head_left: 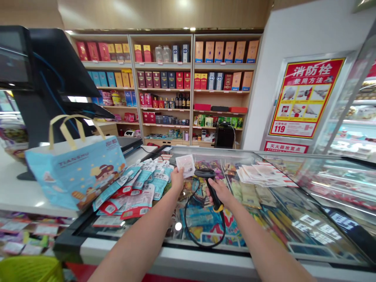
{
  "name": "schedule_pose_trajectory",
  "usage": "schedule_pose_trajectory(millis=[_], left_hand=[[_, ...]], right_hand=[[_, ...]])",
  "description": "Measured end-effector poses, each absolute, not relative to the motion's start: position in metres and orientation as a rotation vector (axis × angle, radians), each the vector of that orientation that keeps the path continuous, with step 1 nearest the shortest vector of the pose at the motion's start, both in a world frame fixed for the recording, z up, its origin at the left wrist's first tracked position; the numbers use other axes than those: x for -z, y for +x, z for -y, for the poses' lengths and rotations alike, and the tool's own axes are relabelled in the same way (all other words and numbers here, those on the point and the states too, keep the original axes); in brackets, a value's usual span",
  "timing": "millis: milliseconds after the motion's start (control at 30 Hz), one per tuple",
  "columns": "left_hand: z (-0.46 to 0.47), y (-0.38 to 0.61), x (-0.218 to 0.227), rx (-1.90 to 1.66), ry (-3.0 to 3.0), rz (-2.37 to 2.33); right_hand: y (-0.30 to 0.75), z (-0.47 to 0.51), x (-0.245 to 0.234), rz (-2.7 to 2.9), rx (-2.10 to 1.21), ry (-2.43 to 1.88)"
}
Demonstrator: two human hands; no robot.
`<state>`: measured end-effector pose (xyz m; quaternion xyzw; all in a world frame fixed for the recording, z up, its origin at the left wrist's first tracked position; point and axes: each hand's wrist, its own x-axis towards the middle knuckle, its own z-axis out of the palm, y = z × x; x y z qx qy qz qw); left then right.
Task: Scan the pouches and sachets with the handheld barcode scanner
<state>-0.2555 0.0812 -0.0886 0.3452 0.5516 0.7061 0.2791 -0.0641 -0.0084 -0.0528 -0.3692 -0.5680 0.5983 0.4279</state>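
Note:
My left hand [177, 178] is closed on a small clear snack packet [185, 164], held up over the glass lid of a freezer case [293, 219]. My right hand [219, 192] grips the handle of a black barcode scanner [207, 178], whose head sits just right of the packet. The scanner's black cable [202, 231] loops down over the glass. Several blue and red snack packets [138, 188] lie fanned out on the glass to the left of my left hand.
A light-blue paper bag with yellow handles [76, 172] stands on the white counter [17, 192] at left, beside a black monitor stand [38, 113]. A stack of white sachets [261, 174] lies on the glass at right. Shelves of boxed goods [176, 86] fill the back wall.

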Motion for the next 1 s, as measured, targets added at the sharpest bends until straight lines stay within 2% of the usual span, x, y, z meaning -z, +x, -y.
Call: schedule_pose_trajectory(millis=[833,1000], left_hand=[[-0.069,-0.256,0.086,-1.858,1.102,-1.546],[-0.075,-0.246,0.075,-1.801,0.857,-1.454]], right_hand=[[-0.068,0.010,0.053,1.491,-1.513,-0.987],[-0.063,0.009,0.045,1.377,-1.540,-0.985]])
